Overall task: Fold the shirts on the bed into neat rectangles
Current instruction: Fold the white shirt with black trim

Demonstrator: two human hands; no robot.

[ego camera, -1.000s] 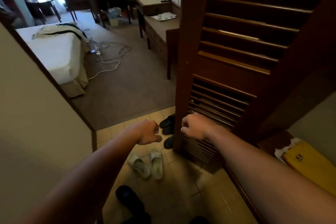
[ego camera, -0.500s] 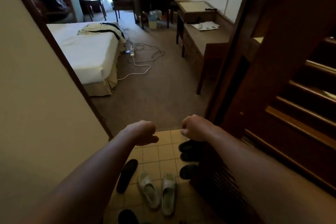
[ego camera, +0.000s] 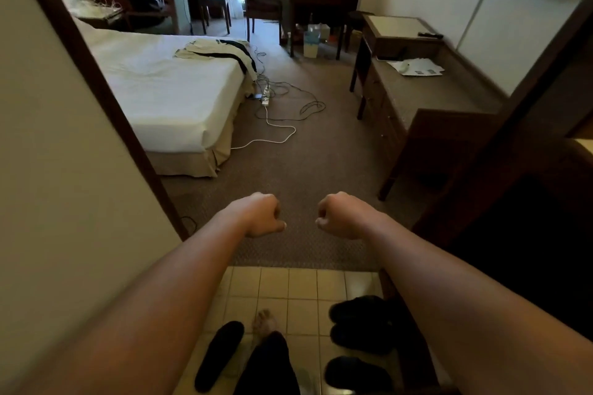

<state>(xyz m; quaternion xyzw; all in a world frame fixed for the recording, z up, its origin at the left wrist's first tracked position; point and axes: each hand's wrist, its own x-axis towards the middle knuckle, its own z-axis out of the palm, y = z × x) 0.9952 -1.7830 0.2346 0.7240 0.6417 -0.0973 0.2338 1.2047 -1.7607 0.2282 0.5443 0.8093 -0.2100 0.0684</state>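
Shirts (ego camera: pixel 215 52) lie crumpled at the bed's (ego camera: pixel 167 99) far corner | my left hand (ego camera: pixel 261 216) and right hand (ego camera: pixel 340 215) curl into empty fists, fingers closed, above the carpet (ego camera: pixel 305 170)

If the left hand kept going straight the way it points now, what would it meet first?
Nothing close: the left hand, curled and empty, points over bare carpet. The bed lies left of that line, though depth is unclear.
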